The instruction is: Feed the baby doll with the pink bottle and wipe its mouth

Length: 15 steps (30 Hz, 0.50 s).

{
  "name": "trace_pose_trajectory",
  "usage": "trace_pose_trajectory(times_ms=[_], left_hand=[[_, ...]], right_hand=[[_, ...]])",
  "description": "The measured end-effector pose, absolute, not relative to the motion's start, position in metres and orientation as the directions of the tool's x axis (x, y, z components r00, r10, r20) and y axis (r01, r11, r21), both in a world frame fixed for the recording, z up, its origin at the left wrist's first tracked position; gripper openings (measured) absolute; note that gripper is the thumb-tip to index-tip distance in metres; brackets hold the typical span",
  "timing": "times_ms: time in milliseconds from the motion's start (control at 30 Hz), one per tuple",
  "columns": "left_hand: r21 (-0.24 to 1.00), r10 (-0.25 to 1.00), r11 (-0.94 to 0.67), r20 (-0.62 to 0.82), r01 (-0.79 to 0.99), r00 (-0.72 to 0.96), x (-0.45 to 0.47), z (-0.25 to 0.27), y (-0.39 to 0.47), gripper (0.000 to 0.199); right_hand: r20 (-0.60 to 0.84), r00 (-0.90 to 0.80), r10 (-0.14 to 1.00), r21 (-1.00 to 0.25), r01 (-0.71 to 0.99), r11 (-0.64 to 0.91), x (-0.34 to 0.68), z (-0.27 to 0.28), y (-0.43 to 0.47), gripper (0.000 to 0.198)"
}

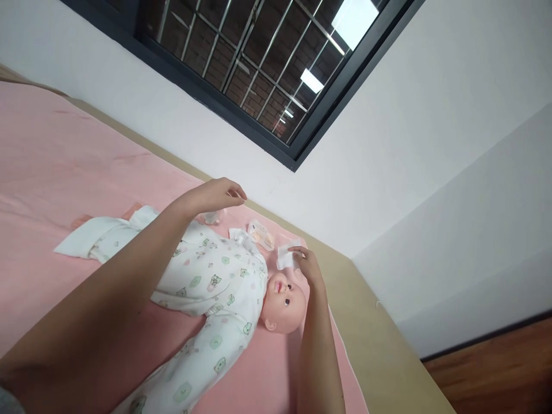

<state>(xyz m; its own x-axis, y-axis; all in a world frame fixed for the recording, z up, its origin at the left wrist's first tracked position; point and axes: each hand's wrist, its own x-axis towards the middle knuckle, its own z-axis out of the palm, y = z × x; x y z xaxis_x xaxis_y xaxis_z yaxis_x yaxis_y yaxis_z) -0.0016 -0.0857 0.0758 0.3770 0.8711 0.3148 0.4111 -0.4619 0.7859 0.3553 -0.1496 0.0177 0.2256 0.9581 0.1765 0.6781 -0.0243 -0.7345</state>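
Pink sheet: covers the bed, doll on it.
Doll: on its back, white printed sleepsuit, head toward the wall.
Right hand: fingers pinching a white wipe just above the doll's face.
Left hand: raised over the doll's body, fingers loosely curled, apparently holding nothing.
Packet: clear, beside the doll, near the wipe.

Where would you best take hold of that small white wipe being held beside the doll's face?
Pinch the small white wipe at its free left edge, coming from the window side. The right hand already covers its right edge, and the baby doll's face lies just below.
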Motion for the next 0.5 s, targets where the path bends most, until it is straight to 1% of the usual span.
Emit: trace_pose_trajectory(times_ms=[67,200,267,367,433,500], left_hand=[[0.795,0.865,-0.464,0.31,0.391,0.395,-0.002,0.076,-0.086,0.036],[0.808,0.838,-0.487,0.326,0.331,0.437,-0.001,0.08,-0.09,0.036],[0.807,0.835,-0.493,0.333,0.325,0.437,-0.002,0.082,-0.092,0.036],[0.806,0.842,-0.489,0.335,0.335,0.423,-0.006,0.084,-0.093,0.035],[0.806,0.85,-0.482,0.335,0.343,0.406,-0.009,0.083,-0.092,0.034],[0.806,0.856,-0.478,0.338,0.349,0.391,-0.011,0.083,-0.092,0.034]], right_hand=[[0.177,0.215,0.96,-0.709,0.704,-0.027,0.356,0.022,-0.139,0.033],[0.196,0.131,0.972,-0.693,0.72,0.043,0.346,0.044,-0.112,0.036],[0.189,0.09,0.978,-0.703,0.708,0.07,0.337,0.057,-0.097,0.037],[0.164,0.047,0.985,-0.761,0.642,0.096,0.325,0.068,-0.075,0.042],[0.111,0.015,0.994,-0.792,0.606,0.08,0.319,0.068,-0.063,0.048],[0.016,0.003,1.0,-0.766,0.642,0.01,0.316,0.062,-0.054,0.051]])
